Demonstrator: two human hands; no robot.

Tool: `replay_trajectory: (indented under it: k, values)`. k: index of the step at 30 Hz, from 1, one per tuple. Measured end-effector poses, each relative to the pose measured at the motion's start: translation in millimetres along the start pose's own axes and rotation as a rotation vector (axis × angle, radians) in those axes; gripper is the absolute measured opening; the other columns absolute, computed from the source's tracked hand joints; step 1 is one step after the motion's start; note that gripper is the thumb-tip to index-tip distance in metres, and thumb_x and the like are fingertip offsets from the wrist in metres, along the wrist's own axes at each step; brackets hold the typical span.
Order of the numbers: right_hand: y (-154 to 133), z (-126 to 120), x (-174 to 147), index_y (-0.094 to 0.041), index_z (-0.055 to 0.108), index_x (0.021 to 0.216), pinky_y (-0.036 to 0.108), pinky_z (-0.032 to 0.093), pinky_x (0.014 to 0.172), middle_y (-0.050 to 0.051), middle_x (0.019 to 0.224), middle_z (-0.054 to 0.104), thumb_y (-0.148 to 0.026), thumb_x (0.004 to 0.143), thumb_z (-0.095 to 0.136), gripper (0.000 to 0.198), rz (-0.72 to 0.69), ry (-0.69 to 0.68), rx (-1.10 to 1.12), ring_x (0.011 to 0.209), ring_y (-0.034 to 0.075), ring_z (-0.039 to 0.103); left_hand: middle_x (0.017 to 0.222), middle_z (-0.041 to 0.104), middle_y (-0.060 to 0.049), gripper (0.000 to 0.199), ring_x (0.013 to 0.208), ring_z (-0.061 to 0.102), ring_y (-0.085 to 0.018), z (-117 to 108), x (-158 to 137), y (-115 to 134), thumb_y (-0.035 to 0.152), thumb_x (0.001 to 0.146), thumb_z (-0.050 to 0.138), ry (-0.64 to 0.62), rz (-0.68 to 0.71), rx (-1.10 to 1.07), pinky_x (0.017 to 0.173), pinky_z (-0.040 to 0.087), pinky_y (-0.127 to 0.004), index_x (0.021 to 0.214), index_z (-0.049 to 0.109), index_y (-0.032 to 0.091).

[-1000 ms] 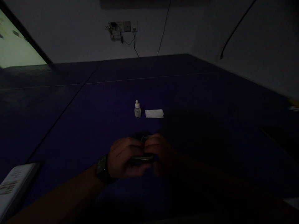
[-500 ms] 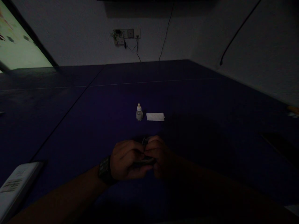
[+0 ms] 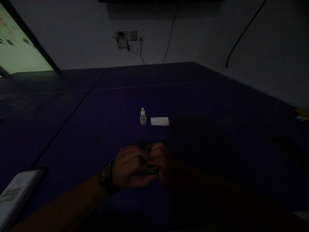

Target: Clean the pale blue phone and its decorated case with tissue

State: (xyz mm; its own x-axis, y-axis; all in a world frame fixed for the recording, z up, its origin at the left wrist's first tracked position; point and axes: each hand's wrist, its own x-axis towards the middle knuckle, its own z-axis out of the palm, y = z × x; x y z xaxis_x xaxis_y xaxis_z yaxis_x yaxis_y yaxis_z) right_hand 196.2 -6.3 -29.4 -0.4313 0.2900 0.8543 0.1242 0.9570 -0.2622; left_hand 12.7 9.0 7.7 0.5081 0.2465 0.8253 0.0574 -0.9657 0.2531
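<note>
Wearing a black watch [image 3: 106,176] on the left wrist, and gripping a small dark shiny thing [image 3: 152,169] between the left hand [image 3: 129,166] and the right hand [image 3: 163,163], close together over the dark blue table [image 3: 111,116], with too much hidden by fingers [image 3: 135,161] to tell its whole shape. Having a white book-like thing [image 3: 18,193] well off to the left and a flat dark thing [image 3: 287,146] well off to the right. Looking past the hands, finding a little bottle [image 3: 143,120] upright, just beside a folded white paper [image 3: 159,121], then plug sockets [image 3: 133,35] on the far wall [image 3: 79,35].
</note>
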Motion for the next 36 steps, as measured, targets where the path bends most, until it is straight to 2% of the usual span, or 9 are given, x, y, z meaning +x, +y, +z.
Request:
replay_trajectory:
  k: [7,11,15,21,23,26,28,32,36]
  values:
    - [3,-4,-3,-0.022,0.044,0.123,0.039,0.047,0.079,0.005,0.097,0.052,-0.035,0.105,0.028,0.027,0.049,-0.036,0.109,0.087,0.021,0.053,0.071,0.064,0.0,0.025,0.062,0.061,-0.009,-5,8,1,0.034,0.093,0.065,-0.05,-0.091,-0.148,0.059,0.046,-0.021,0.078,0.054,0.018]
    - [5,-3,-6,-0.023,0.045,0.116,0.039,0.047,0.078,0.004,0.095,0.052,-0.038,0.105,0.033,0.022,0.106,-0.003,0.136,0.087,0.021,0.052,0.07,0.062,0.0,0.026,0.064,0.059,-0.009,-9,14,3,0.03,0.09,0.07,-0.092,-0.23,-0.258,0.06,0.045,-0.02,0.074,0.053,0.017]
    - [2,-3,-4,-0.024,0.047,0.108,0.038,0.046,0.076,0.003,0.091,0.05,-0.034,0.105,0.033,0.018,0.136,0.019,0.172,0.085,0.021,0.051,0.064,0.056,0.003,0.027,0.058,0.051,-0.007,-14,20,4,0.026,0.089,0.071,-0.168,-0.343,-0.288,0.055,0.038,-0.02,0.07,0.053,0.017]
    - [6,0,-2,-0.025,0.047,0.107,0.039,0.047,0.074,0.003,0.088,0.052,-0.036,0.105,0.032,0.019,0.153,0.066,0.1,0.082,0.021,0.051,0.067,0.06,0.002,0.027,0.06,0.052,-0.008,-17,21,3,0.027,0.088,0.07,-0.198,-0.505,-0.324,0.057,0.039,-0.022,0.07,0.053,0.018]
    - [7,1,-2,-0.025,0.048,0.109,0.039,0.049,0.073,0.003,0.089,0.053,-0.035,0.105,0.032,0.019,0.156,0.089,0.07,0.081,0.021,0.054,0.067,0.059,0.002,0.027,0.06,0.053,-0.009,-16,22,6,0.028,0.089,0.069,-0.179,-0.553,-0.296,0.058,0.039,-0.023,0.069,0.052,0.018]
    - [4,0,-2,-0.026,0.047,0.119,0.036,0.051,0.071,0.005,0.099,0.056,-0.028,0.103,0.038,0.018,0.204,0.247,-0.015,0.087,0.021,0.057,0.066,0.059,0.003,0.028,0.061,0.052,-0.009,-13,25,12,0.03,0.09,0.067,-0.106,-0.632,-0.232,0.059,0.039,-0.023,0.07,0.05,0.019]
    - [-2,-2,-1,-0.026,0.047,0.125,0.036,0.053,0.072,0.007,0.106,0.057,-0.02,0.099,0.044,0.027,0.233,0.303,-0.149,0.092,0.022,0.058,0.066,0.058,0.003,0.029,0.062,0.052,-0.01,-10,27,15,0.032,0.09,0.066,-0.058,-0.694,-0.198,0.059,0.039,-0.023,0.07,0.05,0.019]
    - [-13,-2,3,-0.024,0.047,0.135,0.039,0.055,0.076,0.009,0.107,0.057,-0.016,0.09,0.054,0.046,0.207,0.225,-0.425,0.094,0.024,0.059,0.065,0.054,0.003,0.034,0.062,0.049,-0.011,-5,28,15,0.042,0.091,0.062,0.064,-0.823,-0.139,0.06,0.039,-0.025,0.069,0.049,0.02]
    - [-17,9,10,-0.02,0.041,0.144,0.042,0.057,0.08,0.013,0.114,0.058,-0.02,0.088,0.061,0.06,0.246,0.228,-0.549,0.101,0.028,0.061,0.062,0.047,0.005,0.039,0.059,0.042,-0.011,-3,31,14,0.05,0.091,0.057,0.136,-0.955,-0.121,0.057,0.036,-0.026,0.069,0.045,0.021]
